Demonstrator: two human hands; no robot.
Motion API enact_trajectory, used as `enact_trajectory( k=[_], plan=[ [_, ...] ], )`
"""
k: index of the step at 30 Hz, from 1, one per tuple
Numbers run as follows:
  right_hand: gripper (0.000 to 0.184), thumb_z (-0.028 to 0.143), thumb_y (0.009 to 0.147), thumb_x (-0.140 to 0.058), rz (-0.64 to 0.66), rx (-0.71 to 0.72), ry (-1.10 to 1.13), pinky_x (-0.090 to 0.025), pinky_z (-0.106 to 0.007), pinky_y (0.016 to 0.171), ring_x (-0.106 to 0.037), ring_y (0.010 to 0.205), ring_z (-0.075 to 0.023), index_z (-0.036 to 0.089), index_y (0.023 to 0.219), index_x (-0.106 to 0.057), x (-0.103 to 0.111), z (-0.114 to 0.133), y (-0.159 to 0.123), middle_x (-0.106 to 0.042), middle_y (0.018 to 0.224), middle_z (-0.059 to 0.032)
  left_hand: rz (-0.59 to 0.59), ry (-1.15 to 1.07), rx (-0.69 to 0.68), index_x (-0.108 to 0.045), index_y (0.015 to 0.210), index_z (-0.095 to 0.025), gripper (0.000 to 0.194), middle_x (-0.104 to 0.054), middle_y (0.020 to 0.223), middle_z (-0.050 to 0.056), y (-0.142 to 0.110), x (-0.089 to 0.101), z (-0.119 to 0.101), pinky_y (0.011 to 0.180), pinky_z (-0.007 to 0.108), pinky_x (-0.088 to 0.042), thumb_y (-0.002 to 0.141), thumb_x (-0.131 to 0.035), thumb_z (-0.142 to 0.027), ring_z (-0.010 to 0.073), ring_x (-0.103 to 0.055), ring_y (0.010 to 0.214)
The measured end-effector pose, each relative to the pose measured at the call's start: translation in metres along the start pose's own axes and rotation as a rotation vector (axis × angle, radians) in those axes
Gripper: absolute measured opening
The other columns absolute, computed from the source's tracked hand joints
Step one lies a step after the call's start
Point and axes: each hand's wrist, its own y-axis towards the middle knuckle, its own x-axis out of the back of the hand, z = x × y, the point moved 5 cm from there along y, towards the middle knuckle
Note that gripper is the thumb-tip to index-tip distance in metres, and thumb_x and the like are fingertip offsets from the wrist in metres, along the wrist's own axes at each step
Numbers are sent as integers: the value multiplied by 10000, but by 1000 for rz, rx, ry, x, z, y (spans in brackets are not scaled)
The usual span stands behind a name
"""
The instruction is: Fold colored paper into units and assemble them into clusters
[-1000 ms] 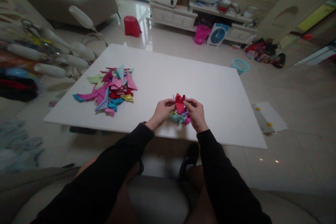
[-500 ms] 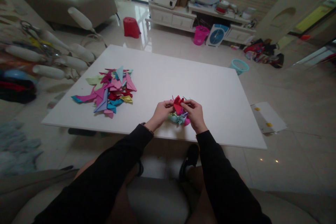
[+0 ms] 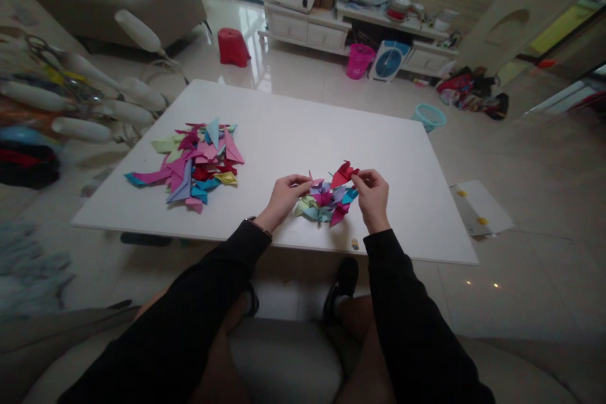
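My right hand (image 3: 373,197) pinches a folded red paper piece (image 3: 343,173) just above the white table (image 3: 293,132), at the right side of a small heap of folded coloured paper figures (image 3: 324,201). My left hand (image 3: 284,194) rests at the heap's left side, fingers curled and pinched at its edge; whether it grips a piece there I cannot make out. Both arms wear black sleeves. A larger pile of flat coloured paper triangles (image 3: 192,161) lies on the table to the left.
A rack with white pegs and scissors (image 3: 80,95) stands left of the table. On the floor beyond are a red stool (image 3: 233,47), a pink basket (image 3: 358,61), a small fan (image 3: 389,63), a teal basin (image 3: 428,117) and a paper sheet (image 3: 480,218).
My hands have parted. The right hand carried the red piece to the right, away from the left hand, and the small heap between them now shows.
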Motion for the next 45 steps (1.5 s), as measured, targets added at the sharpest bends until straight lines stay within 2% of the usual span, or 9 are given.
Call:
enact_trajectory(
  k=[4, 8, 11, 16, 19, 30, 37, 40, 45],
  plan=[
    [140, 321, 778, -662, -54, 40, -206, -465, -267, 598, -593, 627, -134, 196, 772, -598, 22, -2, 10, -638, 741, 17, -39, -40, 11, -723, 835, -124, 261, -686, 736, 38, 3, 6, -1, 667, 278, -486, 654, -821, -284, 129, -617, 643],
    [71, 243, 773, -607, 6, 39, -396, -483, -282, 627, -621, 638, -150, 190, 818, -625, 39, -4, 13, -675, 765, -4, -48, -57, 47, -677, 861, -133, 231, -680, 702, 34, 2, 9, -4, 645, 267, -476, 675, -767, -236, 136, -633, 634],
    [112, 188, 756, -577, 49, 0, -544, -485, -292, 659, -639, 649, -166, 185, 828, -663, 53, -9, 16, -697, 753, -19, -65, -61, 62, -651, 877, -141, 216, -683, 717, 32, 0, 10, -10, 645, 262, -478, 696, -739, -220, 137, -647, 642],
    [83, 156, 751, -606, 197, -45, -939, -457, -291, 726, -644, 768, -193, 194, 747, -680, 67, -30, 16, -727, 796, -55, -95, -65, 91, -640, 860, -143, 160, -676, 735, 23, -3, 11, -17, 645, 254, -481, 714, -693, -180, 117, -635, 612],
    [98, 127, 755, -614, 308, -134, -1050, -442, -273, 708, -652, 790, -190, 189, 759, -690, 67, -47, 13, -738, 825, -68, -108, -60, 103, -642, 853, -143, 151, -677, 746, 25, -3, 12, -18, 633, 248, -476, 710, -683, -167, 114, -630, 607],
    [200, 77, 754, -660, 504, -239, -1153, -414, -233, 685, -651, 836, -170, 168, 929, -692, 54, -66, 3, -744, 930, -77, -91, -68, 123, -640, 856, -141, 160, -688, 750, 34, -5, 12, -20, 636, 247, -478, 700, -665, -166, 116, -635, 607],
    [238, 20, 754, -622, 554, -215, -1115, -409, -233, 686, -647, 822, -166, 162, 919, -720, 48, -69, 1, -741, 909, -77, -78, -49, 129, -634, 854, -151, 159, -691, 744, 32, -4, 12, -17, 639, 250, -469, 698, -652, -175, 121, -631, 617],
    [243, 39, 735, -655, 594, -172, -1023, -428, -239, 699, -646, 798, -166, 168, 929, -725, 42, -69, 1, -737, 895, -60, -72, -38, 139, -635, 852, -153, 151, -685, 744, 31, -3, 12, -15, 645, 257, -466, 701, -637, -165, 118, -619, 608],
    [223, 115, 700, -721, 563, -152, -1013, -443, -262, 708, -639, 790, -181, 164, 918, -706, 43, -70, 2, -717, 894, -59, -60, -9, 146, -635, 872, -155, 148, -694, 761, 46, -1, 16, -15, 649, 258, -461, 725, -618, -157, 128, -632, 628]
  ],
)
